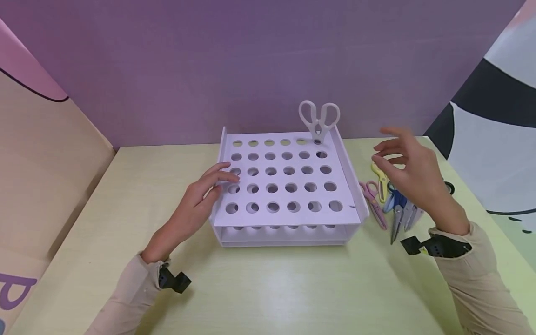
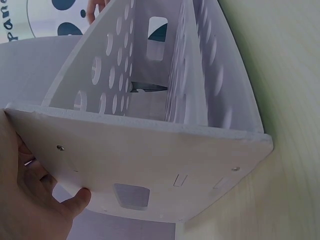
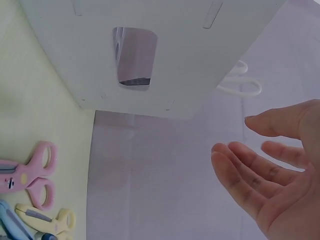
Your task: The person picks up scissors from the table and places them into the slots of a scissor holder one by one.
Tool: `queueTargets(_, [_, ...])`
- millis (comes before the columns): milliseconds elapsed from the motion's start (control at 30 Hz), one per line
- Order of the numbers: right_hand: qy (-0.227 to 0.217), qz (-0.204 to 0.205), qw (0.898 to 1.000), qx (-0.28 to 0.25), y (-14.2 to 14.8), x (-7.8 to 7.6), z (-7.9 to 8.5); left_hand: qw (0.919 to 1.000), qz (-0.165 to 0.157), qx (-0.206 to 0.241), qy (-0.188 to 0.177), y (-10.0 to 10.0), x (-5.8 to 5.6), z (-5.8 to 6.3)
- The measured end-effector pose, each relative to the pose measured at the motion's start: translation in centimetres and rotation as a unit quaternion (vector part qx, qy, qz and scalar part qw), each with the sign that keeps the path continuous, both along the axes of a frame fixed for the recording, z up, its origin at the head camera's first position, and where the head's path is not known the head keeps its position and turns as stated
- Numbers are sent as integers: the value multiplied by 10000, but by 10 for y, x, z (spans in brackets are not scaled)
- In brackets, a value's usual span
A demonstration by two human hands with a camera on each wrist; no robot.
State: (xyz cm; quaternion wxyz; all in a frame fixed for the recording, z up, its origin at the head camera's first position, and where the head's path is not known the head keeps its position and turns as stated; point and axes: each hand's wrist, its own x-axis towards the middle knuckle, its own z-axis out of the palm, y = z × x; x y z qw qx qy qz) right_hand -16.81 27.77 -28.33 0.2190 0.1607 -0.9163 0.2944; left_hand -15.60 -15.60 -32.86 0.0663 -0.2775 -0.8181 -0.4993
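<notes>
A white rack [image 1: 293,218] with rows of round holes stands on the table. White scissors [image 1: 317,134] stand upright, handles up, in a hole at its back right corner; their dark blade [image 2: 150,87] shows inside the rack in the left wrist view. My left hand [image 1: 194,197] holds the rack's left side, fingers over the top edge and thumb against the outer panel [image 2: 100,165]. Off the rack's right side, my right hand [image 1: 414,172] is raised with loosely bent fingers and holds nothing. Beneath it lie pink scissors [image 1: 377,209], yellow scissors [image 1: 382,184] and blue-handled scissors [image 1: 398,200].
More scissors lie in the same pile, partly hidden by the right hand. A purple wall [image 1: 167,70] rises behind the table [image 1: 268,288]. Printed panels [image 1: 490,139] flank it on the left and right.
</notes>
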Motion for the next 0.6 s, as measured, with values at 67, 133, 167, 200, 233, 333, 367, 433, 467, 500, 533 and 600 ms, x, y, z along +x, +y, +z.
queueTargets(67, [-72,-28,10000,52,2,0,-2,10000,-6,5,0,0,0,-1])
queueTargets(133, [-140,-33,9998,102,5,-1,-5,10000,-11,-2,15,0,0,-1])
queueTargets(167, [-163,-49,9997,147,7,-2,-6,10000,-19,3,23,0,0,-2])
queueTargets(200, [-181,-54,9997,183,9,-3,-8,10000,-30,-7,33,0,0,-1])
queueTargets(233, [-204,-72,9995,221,12,-4,-9,10000,-39,-17,45,1,0,-1])
queueTargets(333, [-328,-153,9989,303,21,-7,-12,10000,-44,-33,76,1,-1,-1])
queueTargets(367, [-388,-195,9985,330,24,-9,-13,9999,-41,-41,93,1,-2,0])
queueTargets(433, [-544,-255,9976,335,30,-11,-14,9999,-26,-60,120,1,-2,0])
queueTargets(467, [-602,-288,9971,355,32,-12,-15,9999,-18,-59,132,1,-2,0])
queueTargets(500, [-647,-312,9967,382,34,-14,-16,9999,-9,-61,143,0,-2,0])
queueTargets(533, [-683,-331,9962,418,36,-15,-17,9999,3,-71,155,0,-2,0])
queueTargets(600, [-755,-353,9955,456,40,-19,-21,9999,21,-57,160,-1,-1,-1])
